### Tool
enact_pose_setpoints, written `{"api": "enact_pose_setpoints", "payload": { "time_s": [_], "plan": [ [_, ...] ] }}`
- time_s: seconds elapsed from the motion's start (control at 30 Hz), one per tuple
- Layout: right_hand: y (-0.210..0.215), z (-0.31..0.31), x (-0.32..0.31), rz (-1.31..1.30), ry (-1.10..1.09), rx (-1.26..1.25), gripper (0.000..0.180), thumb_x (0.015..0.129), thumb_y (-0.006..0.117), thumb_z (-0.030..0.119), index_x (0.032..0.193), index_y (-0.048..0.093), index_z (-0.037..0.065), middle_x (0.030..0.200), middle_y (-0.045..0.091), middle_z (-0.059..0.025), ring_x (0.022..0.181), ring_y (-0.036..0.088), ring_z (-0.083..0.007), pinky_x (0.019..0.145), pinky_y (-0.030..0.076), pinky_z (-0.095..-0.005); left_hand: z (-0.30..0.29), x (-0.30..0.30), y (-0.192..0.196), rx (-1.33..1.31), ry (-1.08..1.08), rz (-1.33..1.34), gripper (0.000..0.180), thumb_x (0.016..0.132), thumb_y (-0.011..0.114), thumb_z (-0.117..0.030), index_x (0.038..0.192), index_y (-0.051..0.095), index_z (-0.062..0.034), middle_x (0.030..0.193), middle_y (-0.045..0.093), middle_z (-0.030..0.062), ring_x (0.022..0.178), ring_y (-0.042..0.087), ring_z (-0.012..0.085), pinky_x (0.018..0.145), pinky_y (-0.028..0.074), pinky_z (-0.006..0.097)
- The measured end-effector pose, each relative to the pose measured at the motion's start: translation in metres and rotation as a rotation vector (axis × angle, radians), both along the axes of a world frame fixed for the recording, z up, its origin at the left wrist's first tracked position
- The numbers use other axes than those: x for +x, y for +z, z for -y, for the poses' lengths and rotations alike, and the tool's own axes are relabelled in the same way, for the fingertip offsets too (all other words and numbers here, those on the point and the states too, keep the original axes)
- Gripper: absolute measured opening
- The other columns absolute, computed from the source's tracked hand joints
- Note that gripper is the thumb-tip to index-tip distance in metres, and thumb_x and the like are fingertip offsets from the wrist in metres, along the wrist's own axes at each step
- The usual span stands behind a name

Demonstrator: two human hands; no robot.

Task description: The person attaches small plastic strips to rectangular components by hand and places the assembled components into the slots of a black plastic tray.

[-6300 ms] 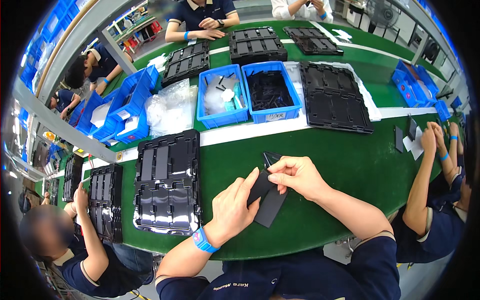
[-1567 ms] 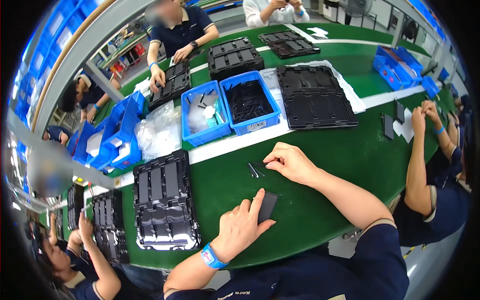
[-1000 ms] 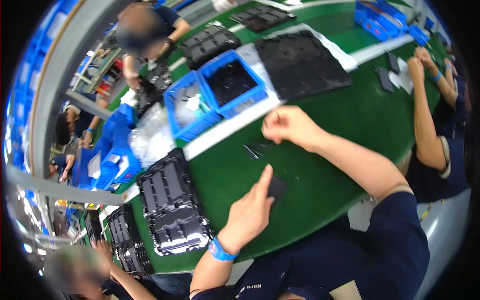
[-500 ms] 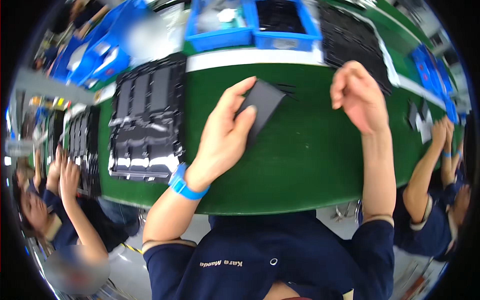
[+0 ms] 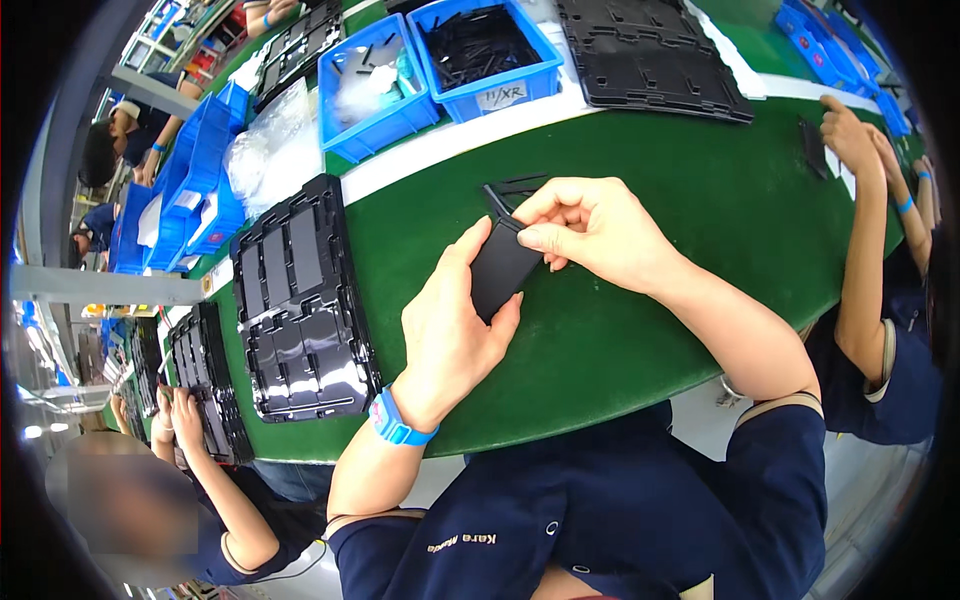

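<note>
My left hand (image 5: 450, 325) holds a flat black rectangular plate (image 5: 500, 272) just above the green table (image 5: 620, 340). My right hand (image 5: 590, 232) pinches the plate's upper end, where a thin black strip (image 5: 497, 203) sticks out. A few more thin black strips (image 5: 520, 185) lie on the table just beyond my fingers. A blue band sits on my left wrist (image 5: 398, 420).
A black moulded tray (image 5: 300, 300) lies to the left of my hands, another (image 5: 650, 55) at the far right. Two blue bins (image 5: 375, 85) (image 5: 485, 50) of small parts stand behind a white strip. Other people's arms work at the right (image 5: 860, 220) and lower left (image 5: 200, 450).
Both hands have come together on the black plate; half a second ago my right hand was apart from it, off to the right. The camera view has tilted and shifted.
</note>
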State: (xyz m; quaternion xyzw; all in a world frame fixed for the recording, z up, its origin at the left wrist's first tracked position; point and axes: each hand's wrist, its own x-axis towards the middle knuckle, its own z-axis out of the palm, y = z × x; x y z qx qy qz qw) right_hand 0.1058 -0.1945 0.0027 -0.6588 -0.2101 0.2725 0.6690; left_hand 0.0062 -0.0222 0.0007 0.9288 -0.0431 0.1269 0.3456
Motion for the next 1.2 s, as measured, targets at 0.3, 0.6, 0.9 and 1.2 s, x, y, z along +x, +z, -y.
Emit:
{"api": "enact_pose_setpoints", "payload": {
  "time_s": [0.3,0.6,0.9,1.2],
  "plan": [
    [-0.006,-0.001,-0.001,-0.083,-0.026,0.06,0.011,0.086,0.07,0.006,0.094,0.068,-0.001,0.079,0.068,-0.0052,0.063,0.061,-0.0075,0.057,0.052,-0.0219,-0.01,0.003,-0.006,0.155,-0.077,0.146,0.069,0.068,0.079,-0.003,0.131,0.051,-0.0064,0.098,0.063,0.0158,0.084,0.066,0.0316,0.073,0.054,0.035],
    [-0.01,0.002,0.001,-0.148,0.033,0.105,0.014,0.085,0.074,0.009,0.095,0.069,0.001,0.08,0.068,-0.0055,0.064,0.06,-0.0078,0.057,0.05,-0.0216,-0.01,0.004,-0.009,0.163,-0.128,0.212,0.072,0.066,0.078,-0.003,0.133,0.05,-0.0081,0.093,0.06,0.0132,0.076,0.063,0.0279,0.066,0.052,0.035],
    [-0.021,0.013,0.043,0.323,-0.19,-0.102,0.022,0.09,0.067,0.015,0.109,0.068,0.005,0.091,0.067,0.0002,0.075,0.055,-0.0046,0.069,0.047,-0.0226,-0.029,0.001,0.006,-0.254,0.019,0.182,0.067,0.073,0.074,-0.003,0.135,0.048,-0.0024,0.124,0.058,0.0175,0.114,0.059,0.0277,0.098,0.047,0.034],
    [-0.04,-0.005,0.041,0.875,-0.199,-0.426,0.028,0.08,0.074,0.017,0.105,0.067,0.008,0.091,0.056,-0.0074,0.081,0.06,-0.0232,0.069,0.049,-0.0328,-0.192,-0.097,0.0,0.498,0.777,0.18,0.062,0.074,0.076,-0.01,0.132,0.055,-0.0035,0.106,0.049,0.0164,0.099,0.052,0.0318,0.089,0.045,0.039]
  ]
}}
